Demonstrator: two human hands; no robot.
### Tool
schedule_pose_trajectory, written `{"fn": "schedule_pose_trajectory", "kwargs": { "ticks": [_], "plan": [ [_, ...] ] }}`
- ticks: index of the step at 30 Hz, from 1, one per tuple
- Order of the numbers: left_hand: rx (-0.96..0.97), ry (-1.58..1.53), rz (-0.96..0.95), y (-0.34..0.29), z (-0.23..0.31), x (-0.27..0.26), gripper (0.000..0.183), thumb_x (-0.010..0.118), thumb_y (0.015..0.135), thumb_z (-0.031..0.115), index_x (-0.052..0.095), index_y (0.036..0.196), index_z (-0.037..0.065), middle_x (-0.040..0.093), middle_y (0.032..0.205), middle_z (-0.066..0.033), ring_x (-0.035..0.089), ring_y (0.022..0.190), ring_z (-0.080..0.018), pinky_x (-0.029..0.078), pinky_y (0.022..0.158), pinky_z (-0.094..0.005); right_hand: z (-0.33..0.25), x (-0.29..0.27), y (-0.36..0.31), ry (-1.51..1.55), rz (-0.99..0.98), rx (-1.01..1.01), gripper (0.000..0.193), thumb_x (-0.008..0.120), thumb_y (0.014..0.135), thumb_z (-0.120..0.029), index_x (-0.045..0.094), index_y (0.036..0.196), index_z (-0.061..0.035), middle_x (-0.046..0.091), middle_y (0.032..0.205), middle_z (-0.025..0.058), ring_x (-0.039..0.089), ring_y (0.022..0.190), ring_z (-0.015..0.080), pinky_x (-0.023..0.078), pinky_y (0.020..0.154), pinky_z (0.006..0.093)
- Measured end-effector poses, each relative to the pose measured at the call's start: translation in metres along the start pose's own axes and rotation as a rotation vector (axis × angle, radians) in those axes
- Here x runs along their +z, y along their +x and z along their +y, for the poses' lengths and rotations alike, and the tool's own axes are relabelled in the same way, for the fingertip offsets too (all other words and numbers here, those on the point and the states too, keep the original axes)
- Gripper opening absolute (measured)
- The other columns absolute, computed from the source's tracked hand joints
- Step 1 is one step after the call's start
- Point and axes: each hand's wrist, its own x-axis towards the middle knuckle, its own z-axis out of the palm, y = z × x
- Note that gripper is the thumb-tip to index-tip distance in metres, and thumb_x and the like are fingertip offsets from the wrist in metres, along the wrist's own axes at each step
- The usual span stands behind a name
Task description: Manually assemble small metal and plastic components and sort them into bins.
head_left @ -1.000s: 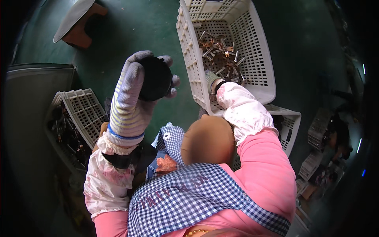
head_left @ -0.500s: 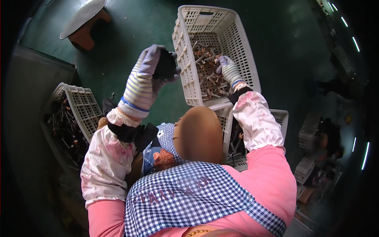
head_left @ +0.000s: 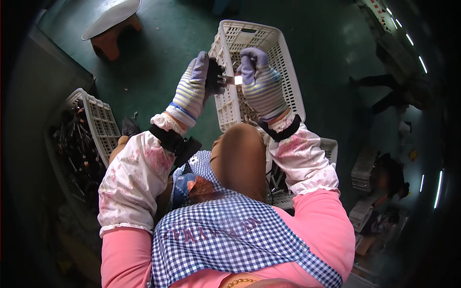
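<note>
In front of me, over the near left side of a white plastic crate (head_left: 291, 79), my two gloved hands are close together. My left hand (head_left: 189, 89) is closed around a black object (head_left: 214, 76), whose exact kind I cannot make out. The fingers of my right hand (head_left: 263, 86) pinch a small shiny metal strip (head_left: 237, 80), coppery in part. Its left end reaches the black object; whether it is inserted cannot be made out. Loose metal pieces (head_left: 248, 113) show inside the crate, partly covered by my right hand.
At the left stands a white crate (head_left: 99, 127) full of long black pieces (head_left: 77, 144). Another white crate (head_left: 330, 150) sits under my right forearm. A stool (head_left: 113, 21) with a grey top is at the far left. Further crates (head_left: 363, 168) lie off to the right.
My right hand has come up out of the crate with a metal strip and moved left toward my left hand. The left hand still holds the black object.
</note>
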Motion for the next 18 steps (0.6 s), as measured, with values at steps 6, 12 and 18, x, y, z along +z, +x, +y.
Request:
{"fn": "schedule_pose_trajectory", "kwargs": {
  "ticks": [6,12,18],
  "plan": [
    [0.137,0.099,-0.020,0.002,0.007,-0.007,0.052,0.058,0.094,0.054,0.060,0.114,0.006,0.067,0.098,-0.0088,0.065,0.073,-0.0187,0.052,0.061,-0.0298,-0.025,-0.009,-0.011,0.058,-0.139,0.111,0.016,0.058,0.098,-0.022,0.059,0.107,-0.0089,0.067,0.071,0.0155,0.068,0.067,0.0347,0.052,0.061,0.0436],
    [0.356,0.297,-0.088,0.000,0.007,-0.007,0.050,0.053,0.098,0.052,0.060,0.119,0.007,0.067,0.101,-0.0076,0.064,0.073,-0.0161,0.051,0.062,-0.0290,-0.041,-0.019,-0.006,0.000,-0.306,0.344,0.027,0.055,0.101,-0.030,0.060,0.106,-0.0035,0.069,0.080,0.0159,0.069,0.074,0.0290,0.054,0.066,0.0369],
    [0.388,0.237,-0.172,-0.008,0.020,0.000,0.057,0.051,0.097,0.055,0.055,0.124,0.005,0.066,0.104,-0.0091,0.064,0.075,-0.0166,0.052,0.064,-0.0292,-0.056,-0.028,0.001,0.454,-0.293,0.675,0.038,0.056,0.100,-0.041,0.063,0.092,-0.0046,0.062,0.068,0.0014,0.059,0.056,0.0071,0.048,0.051,0.0244]
  ]
}}
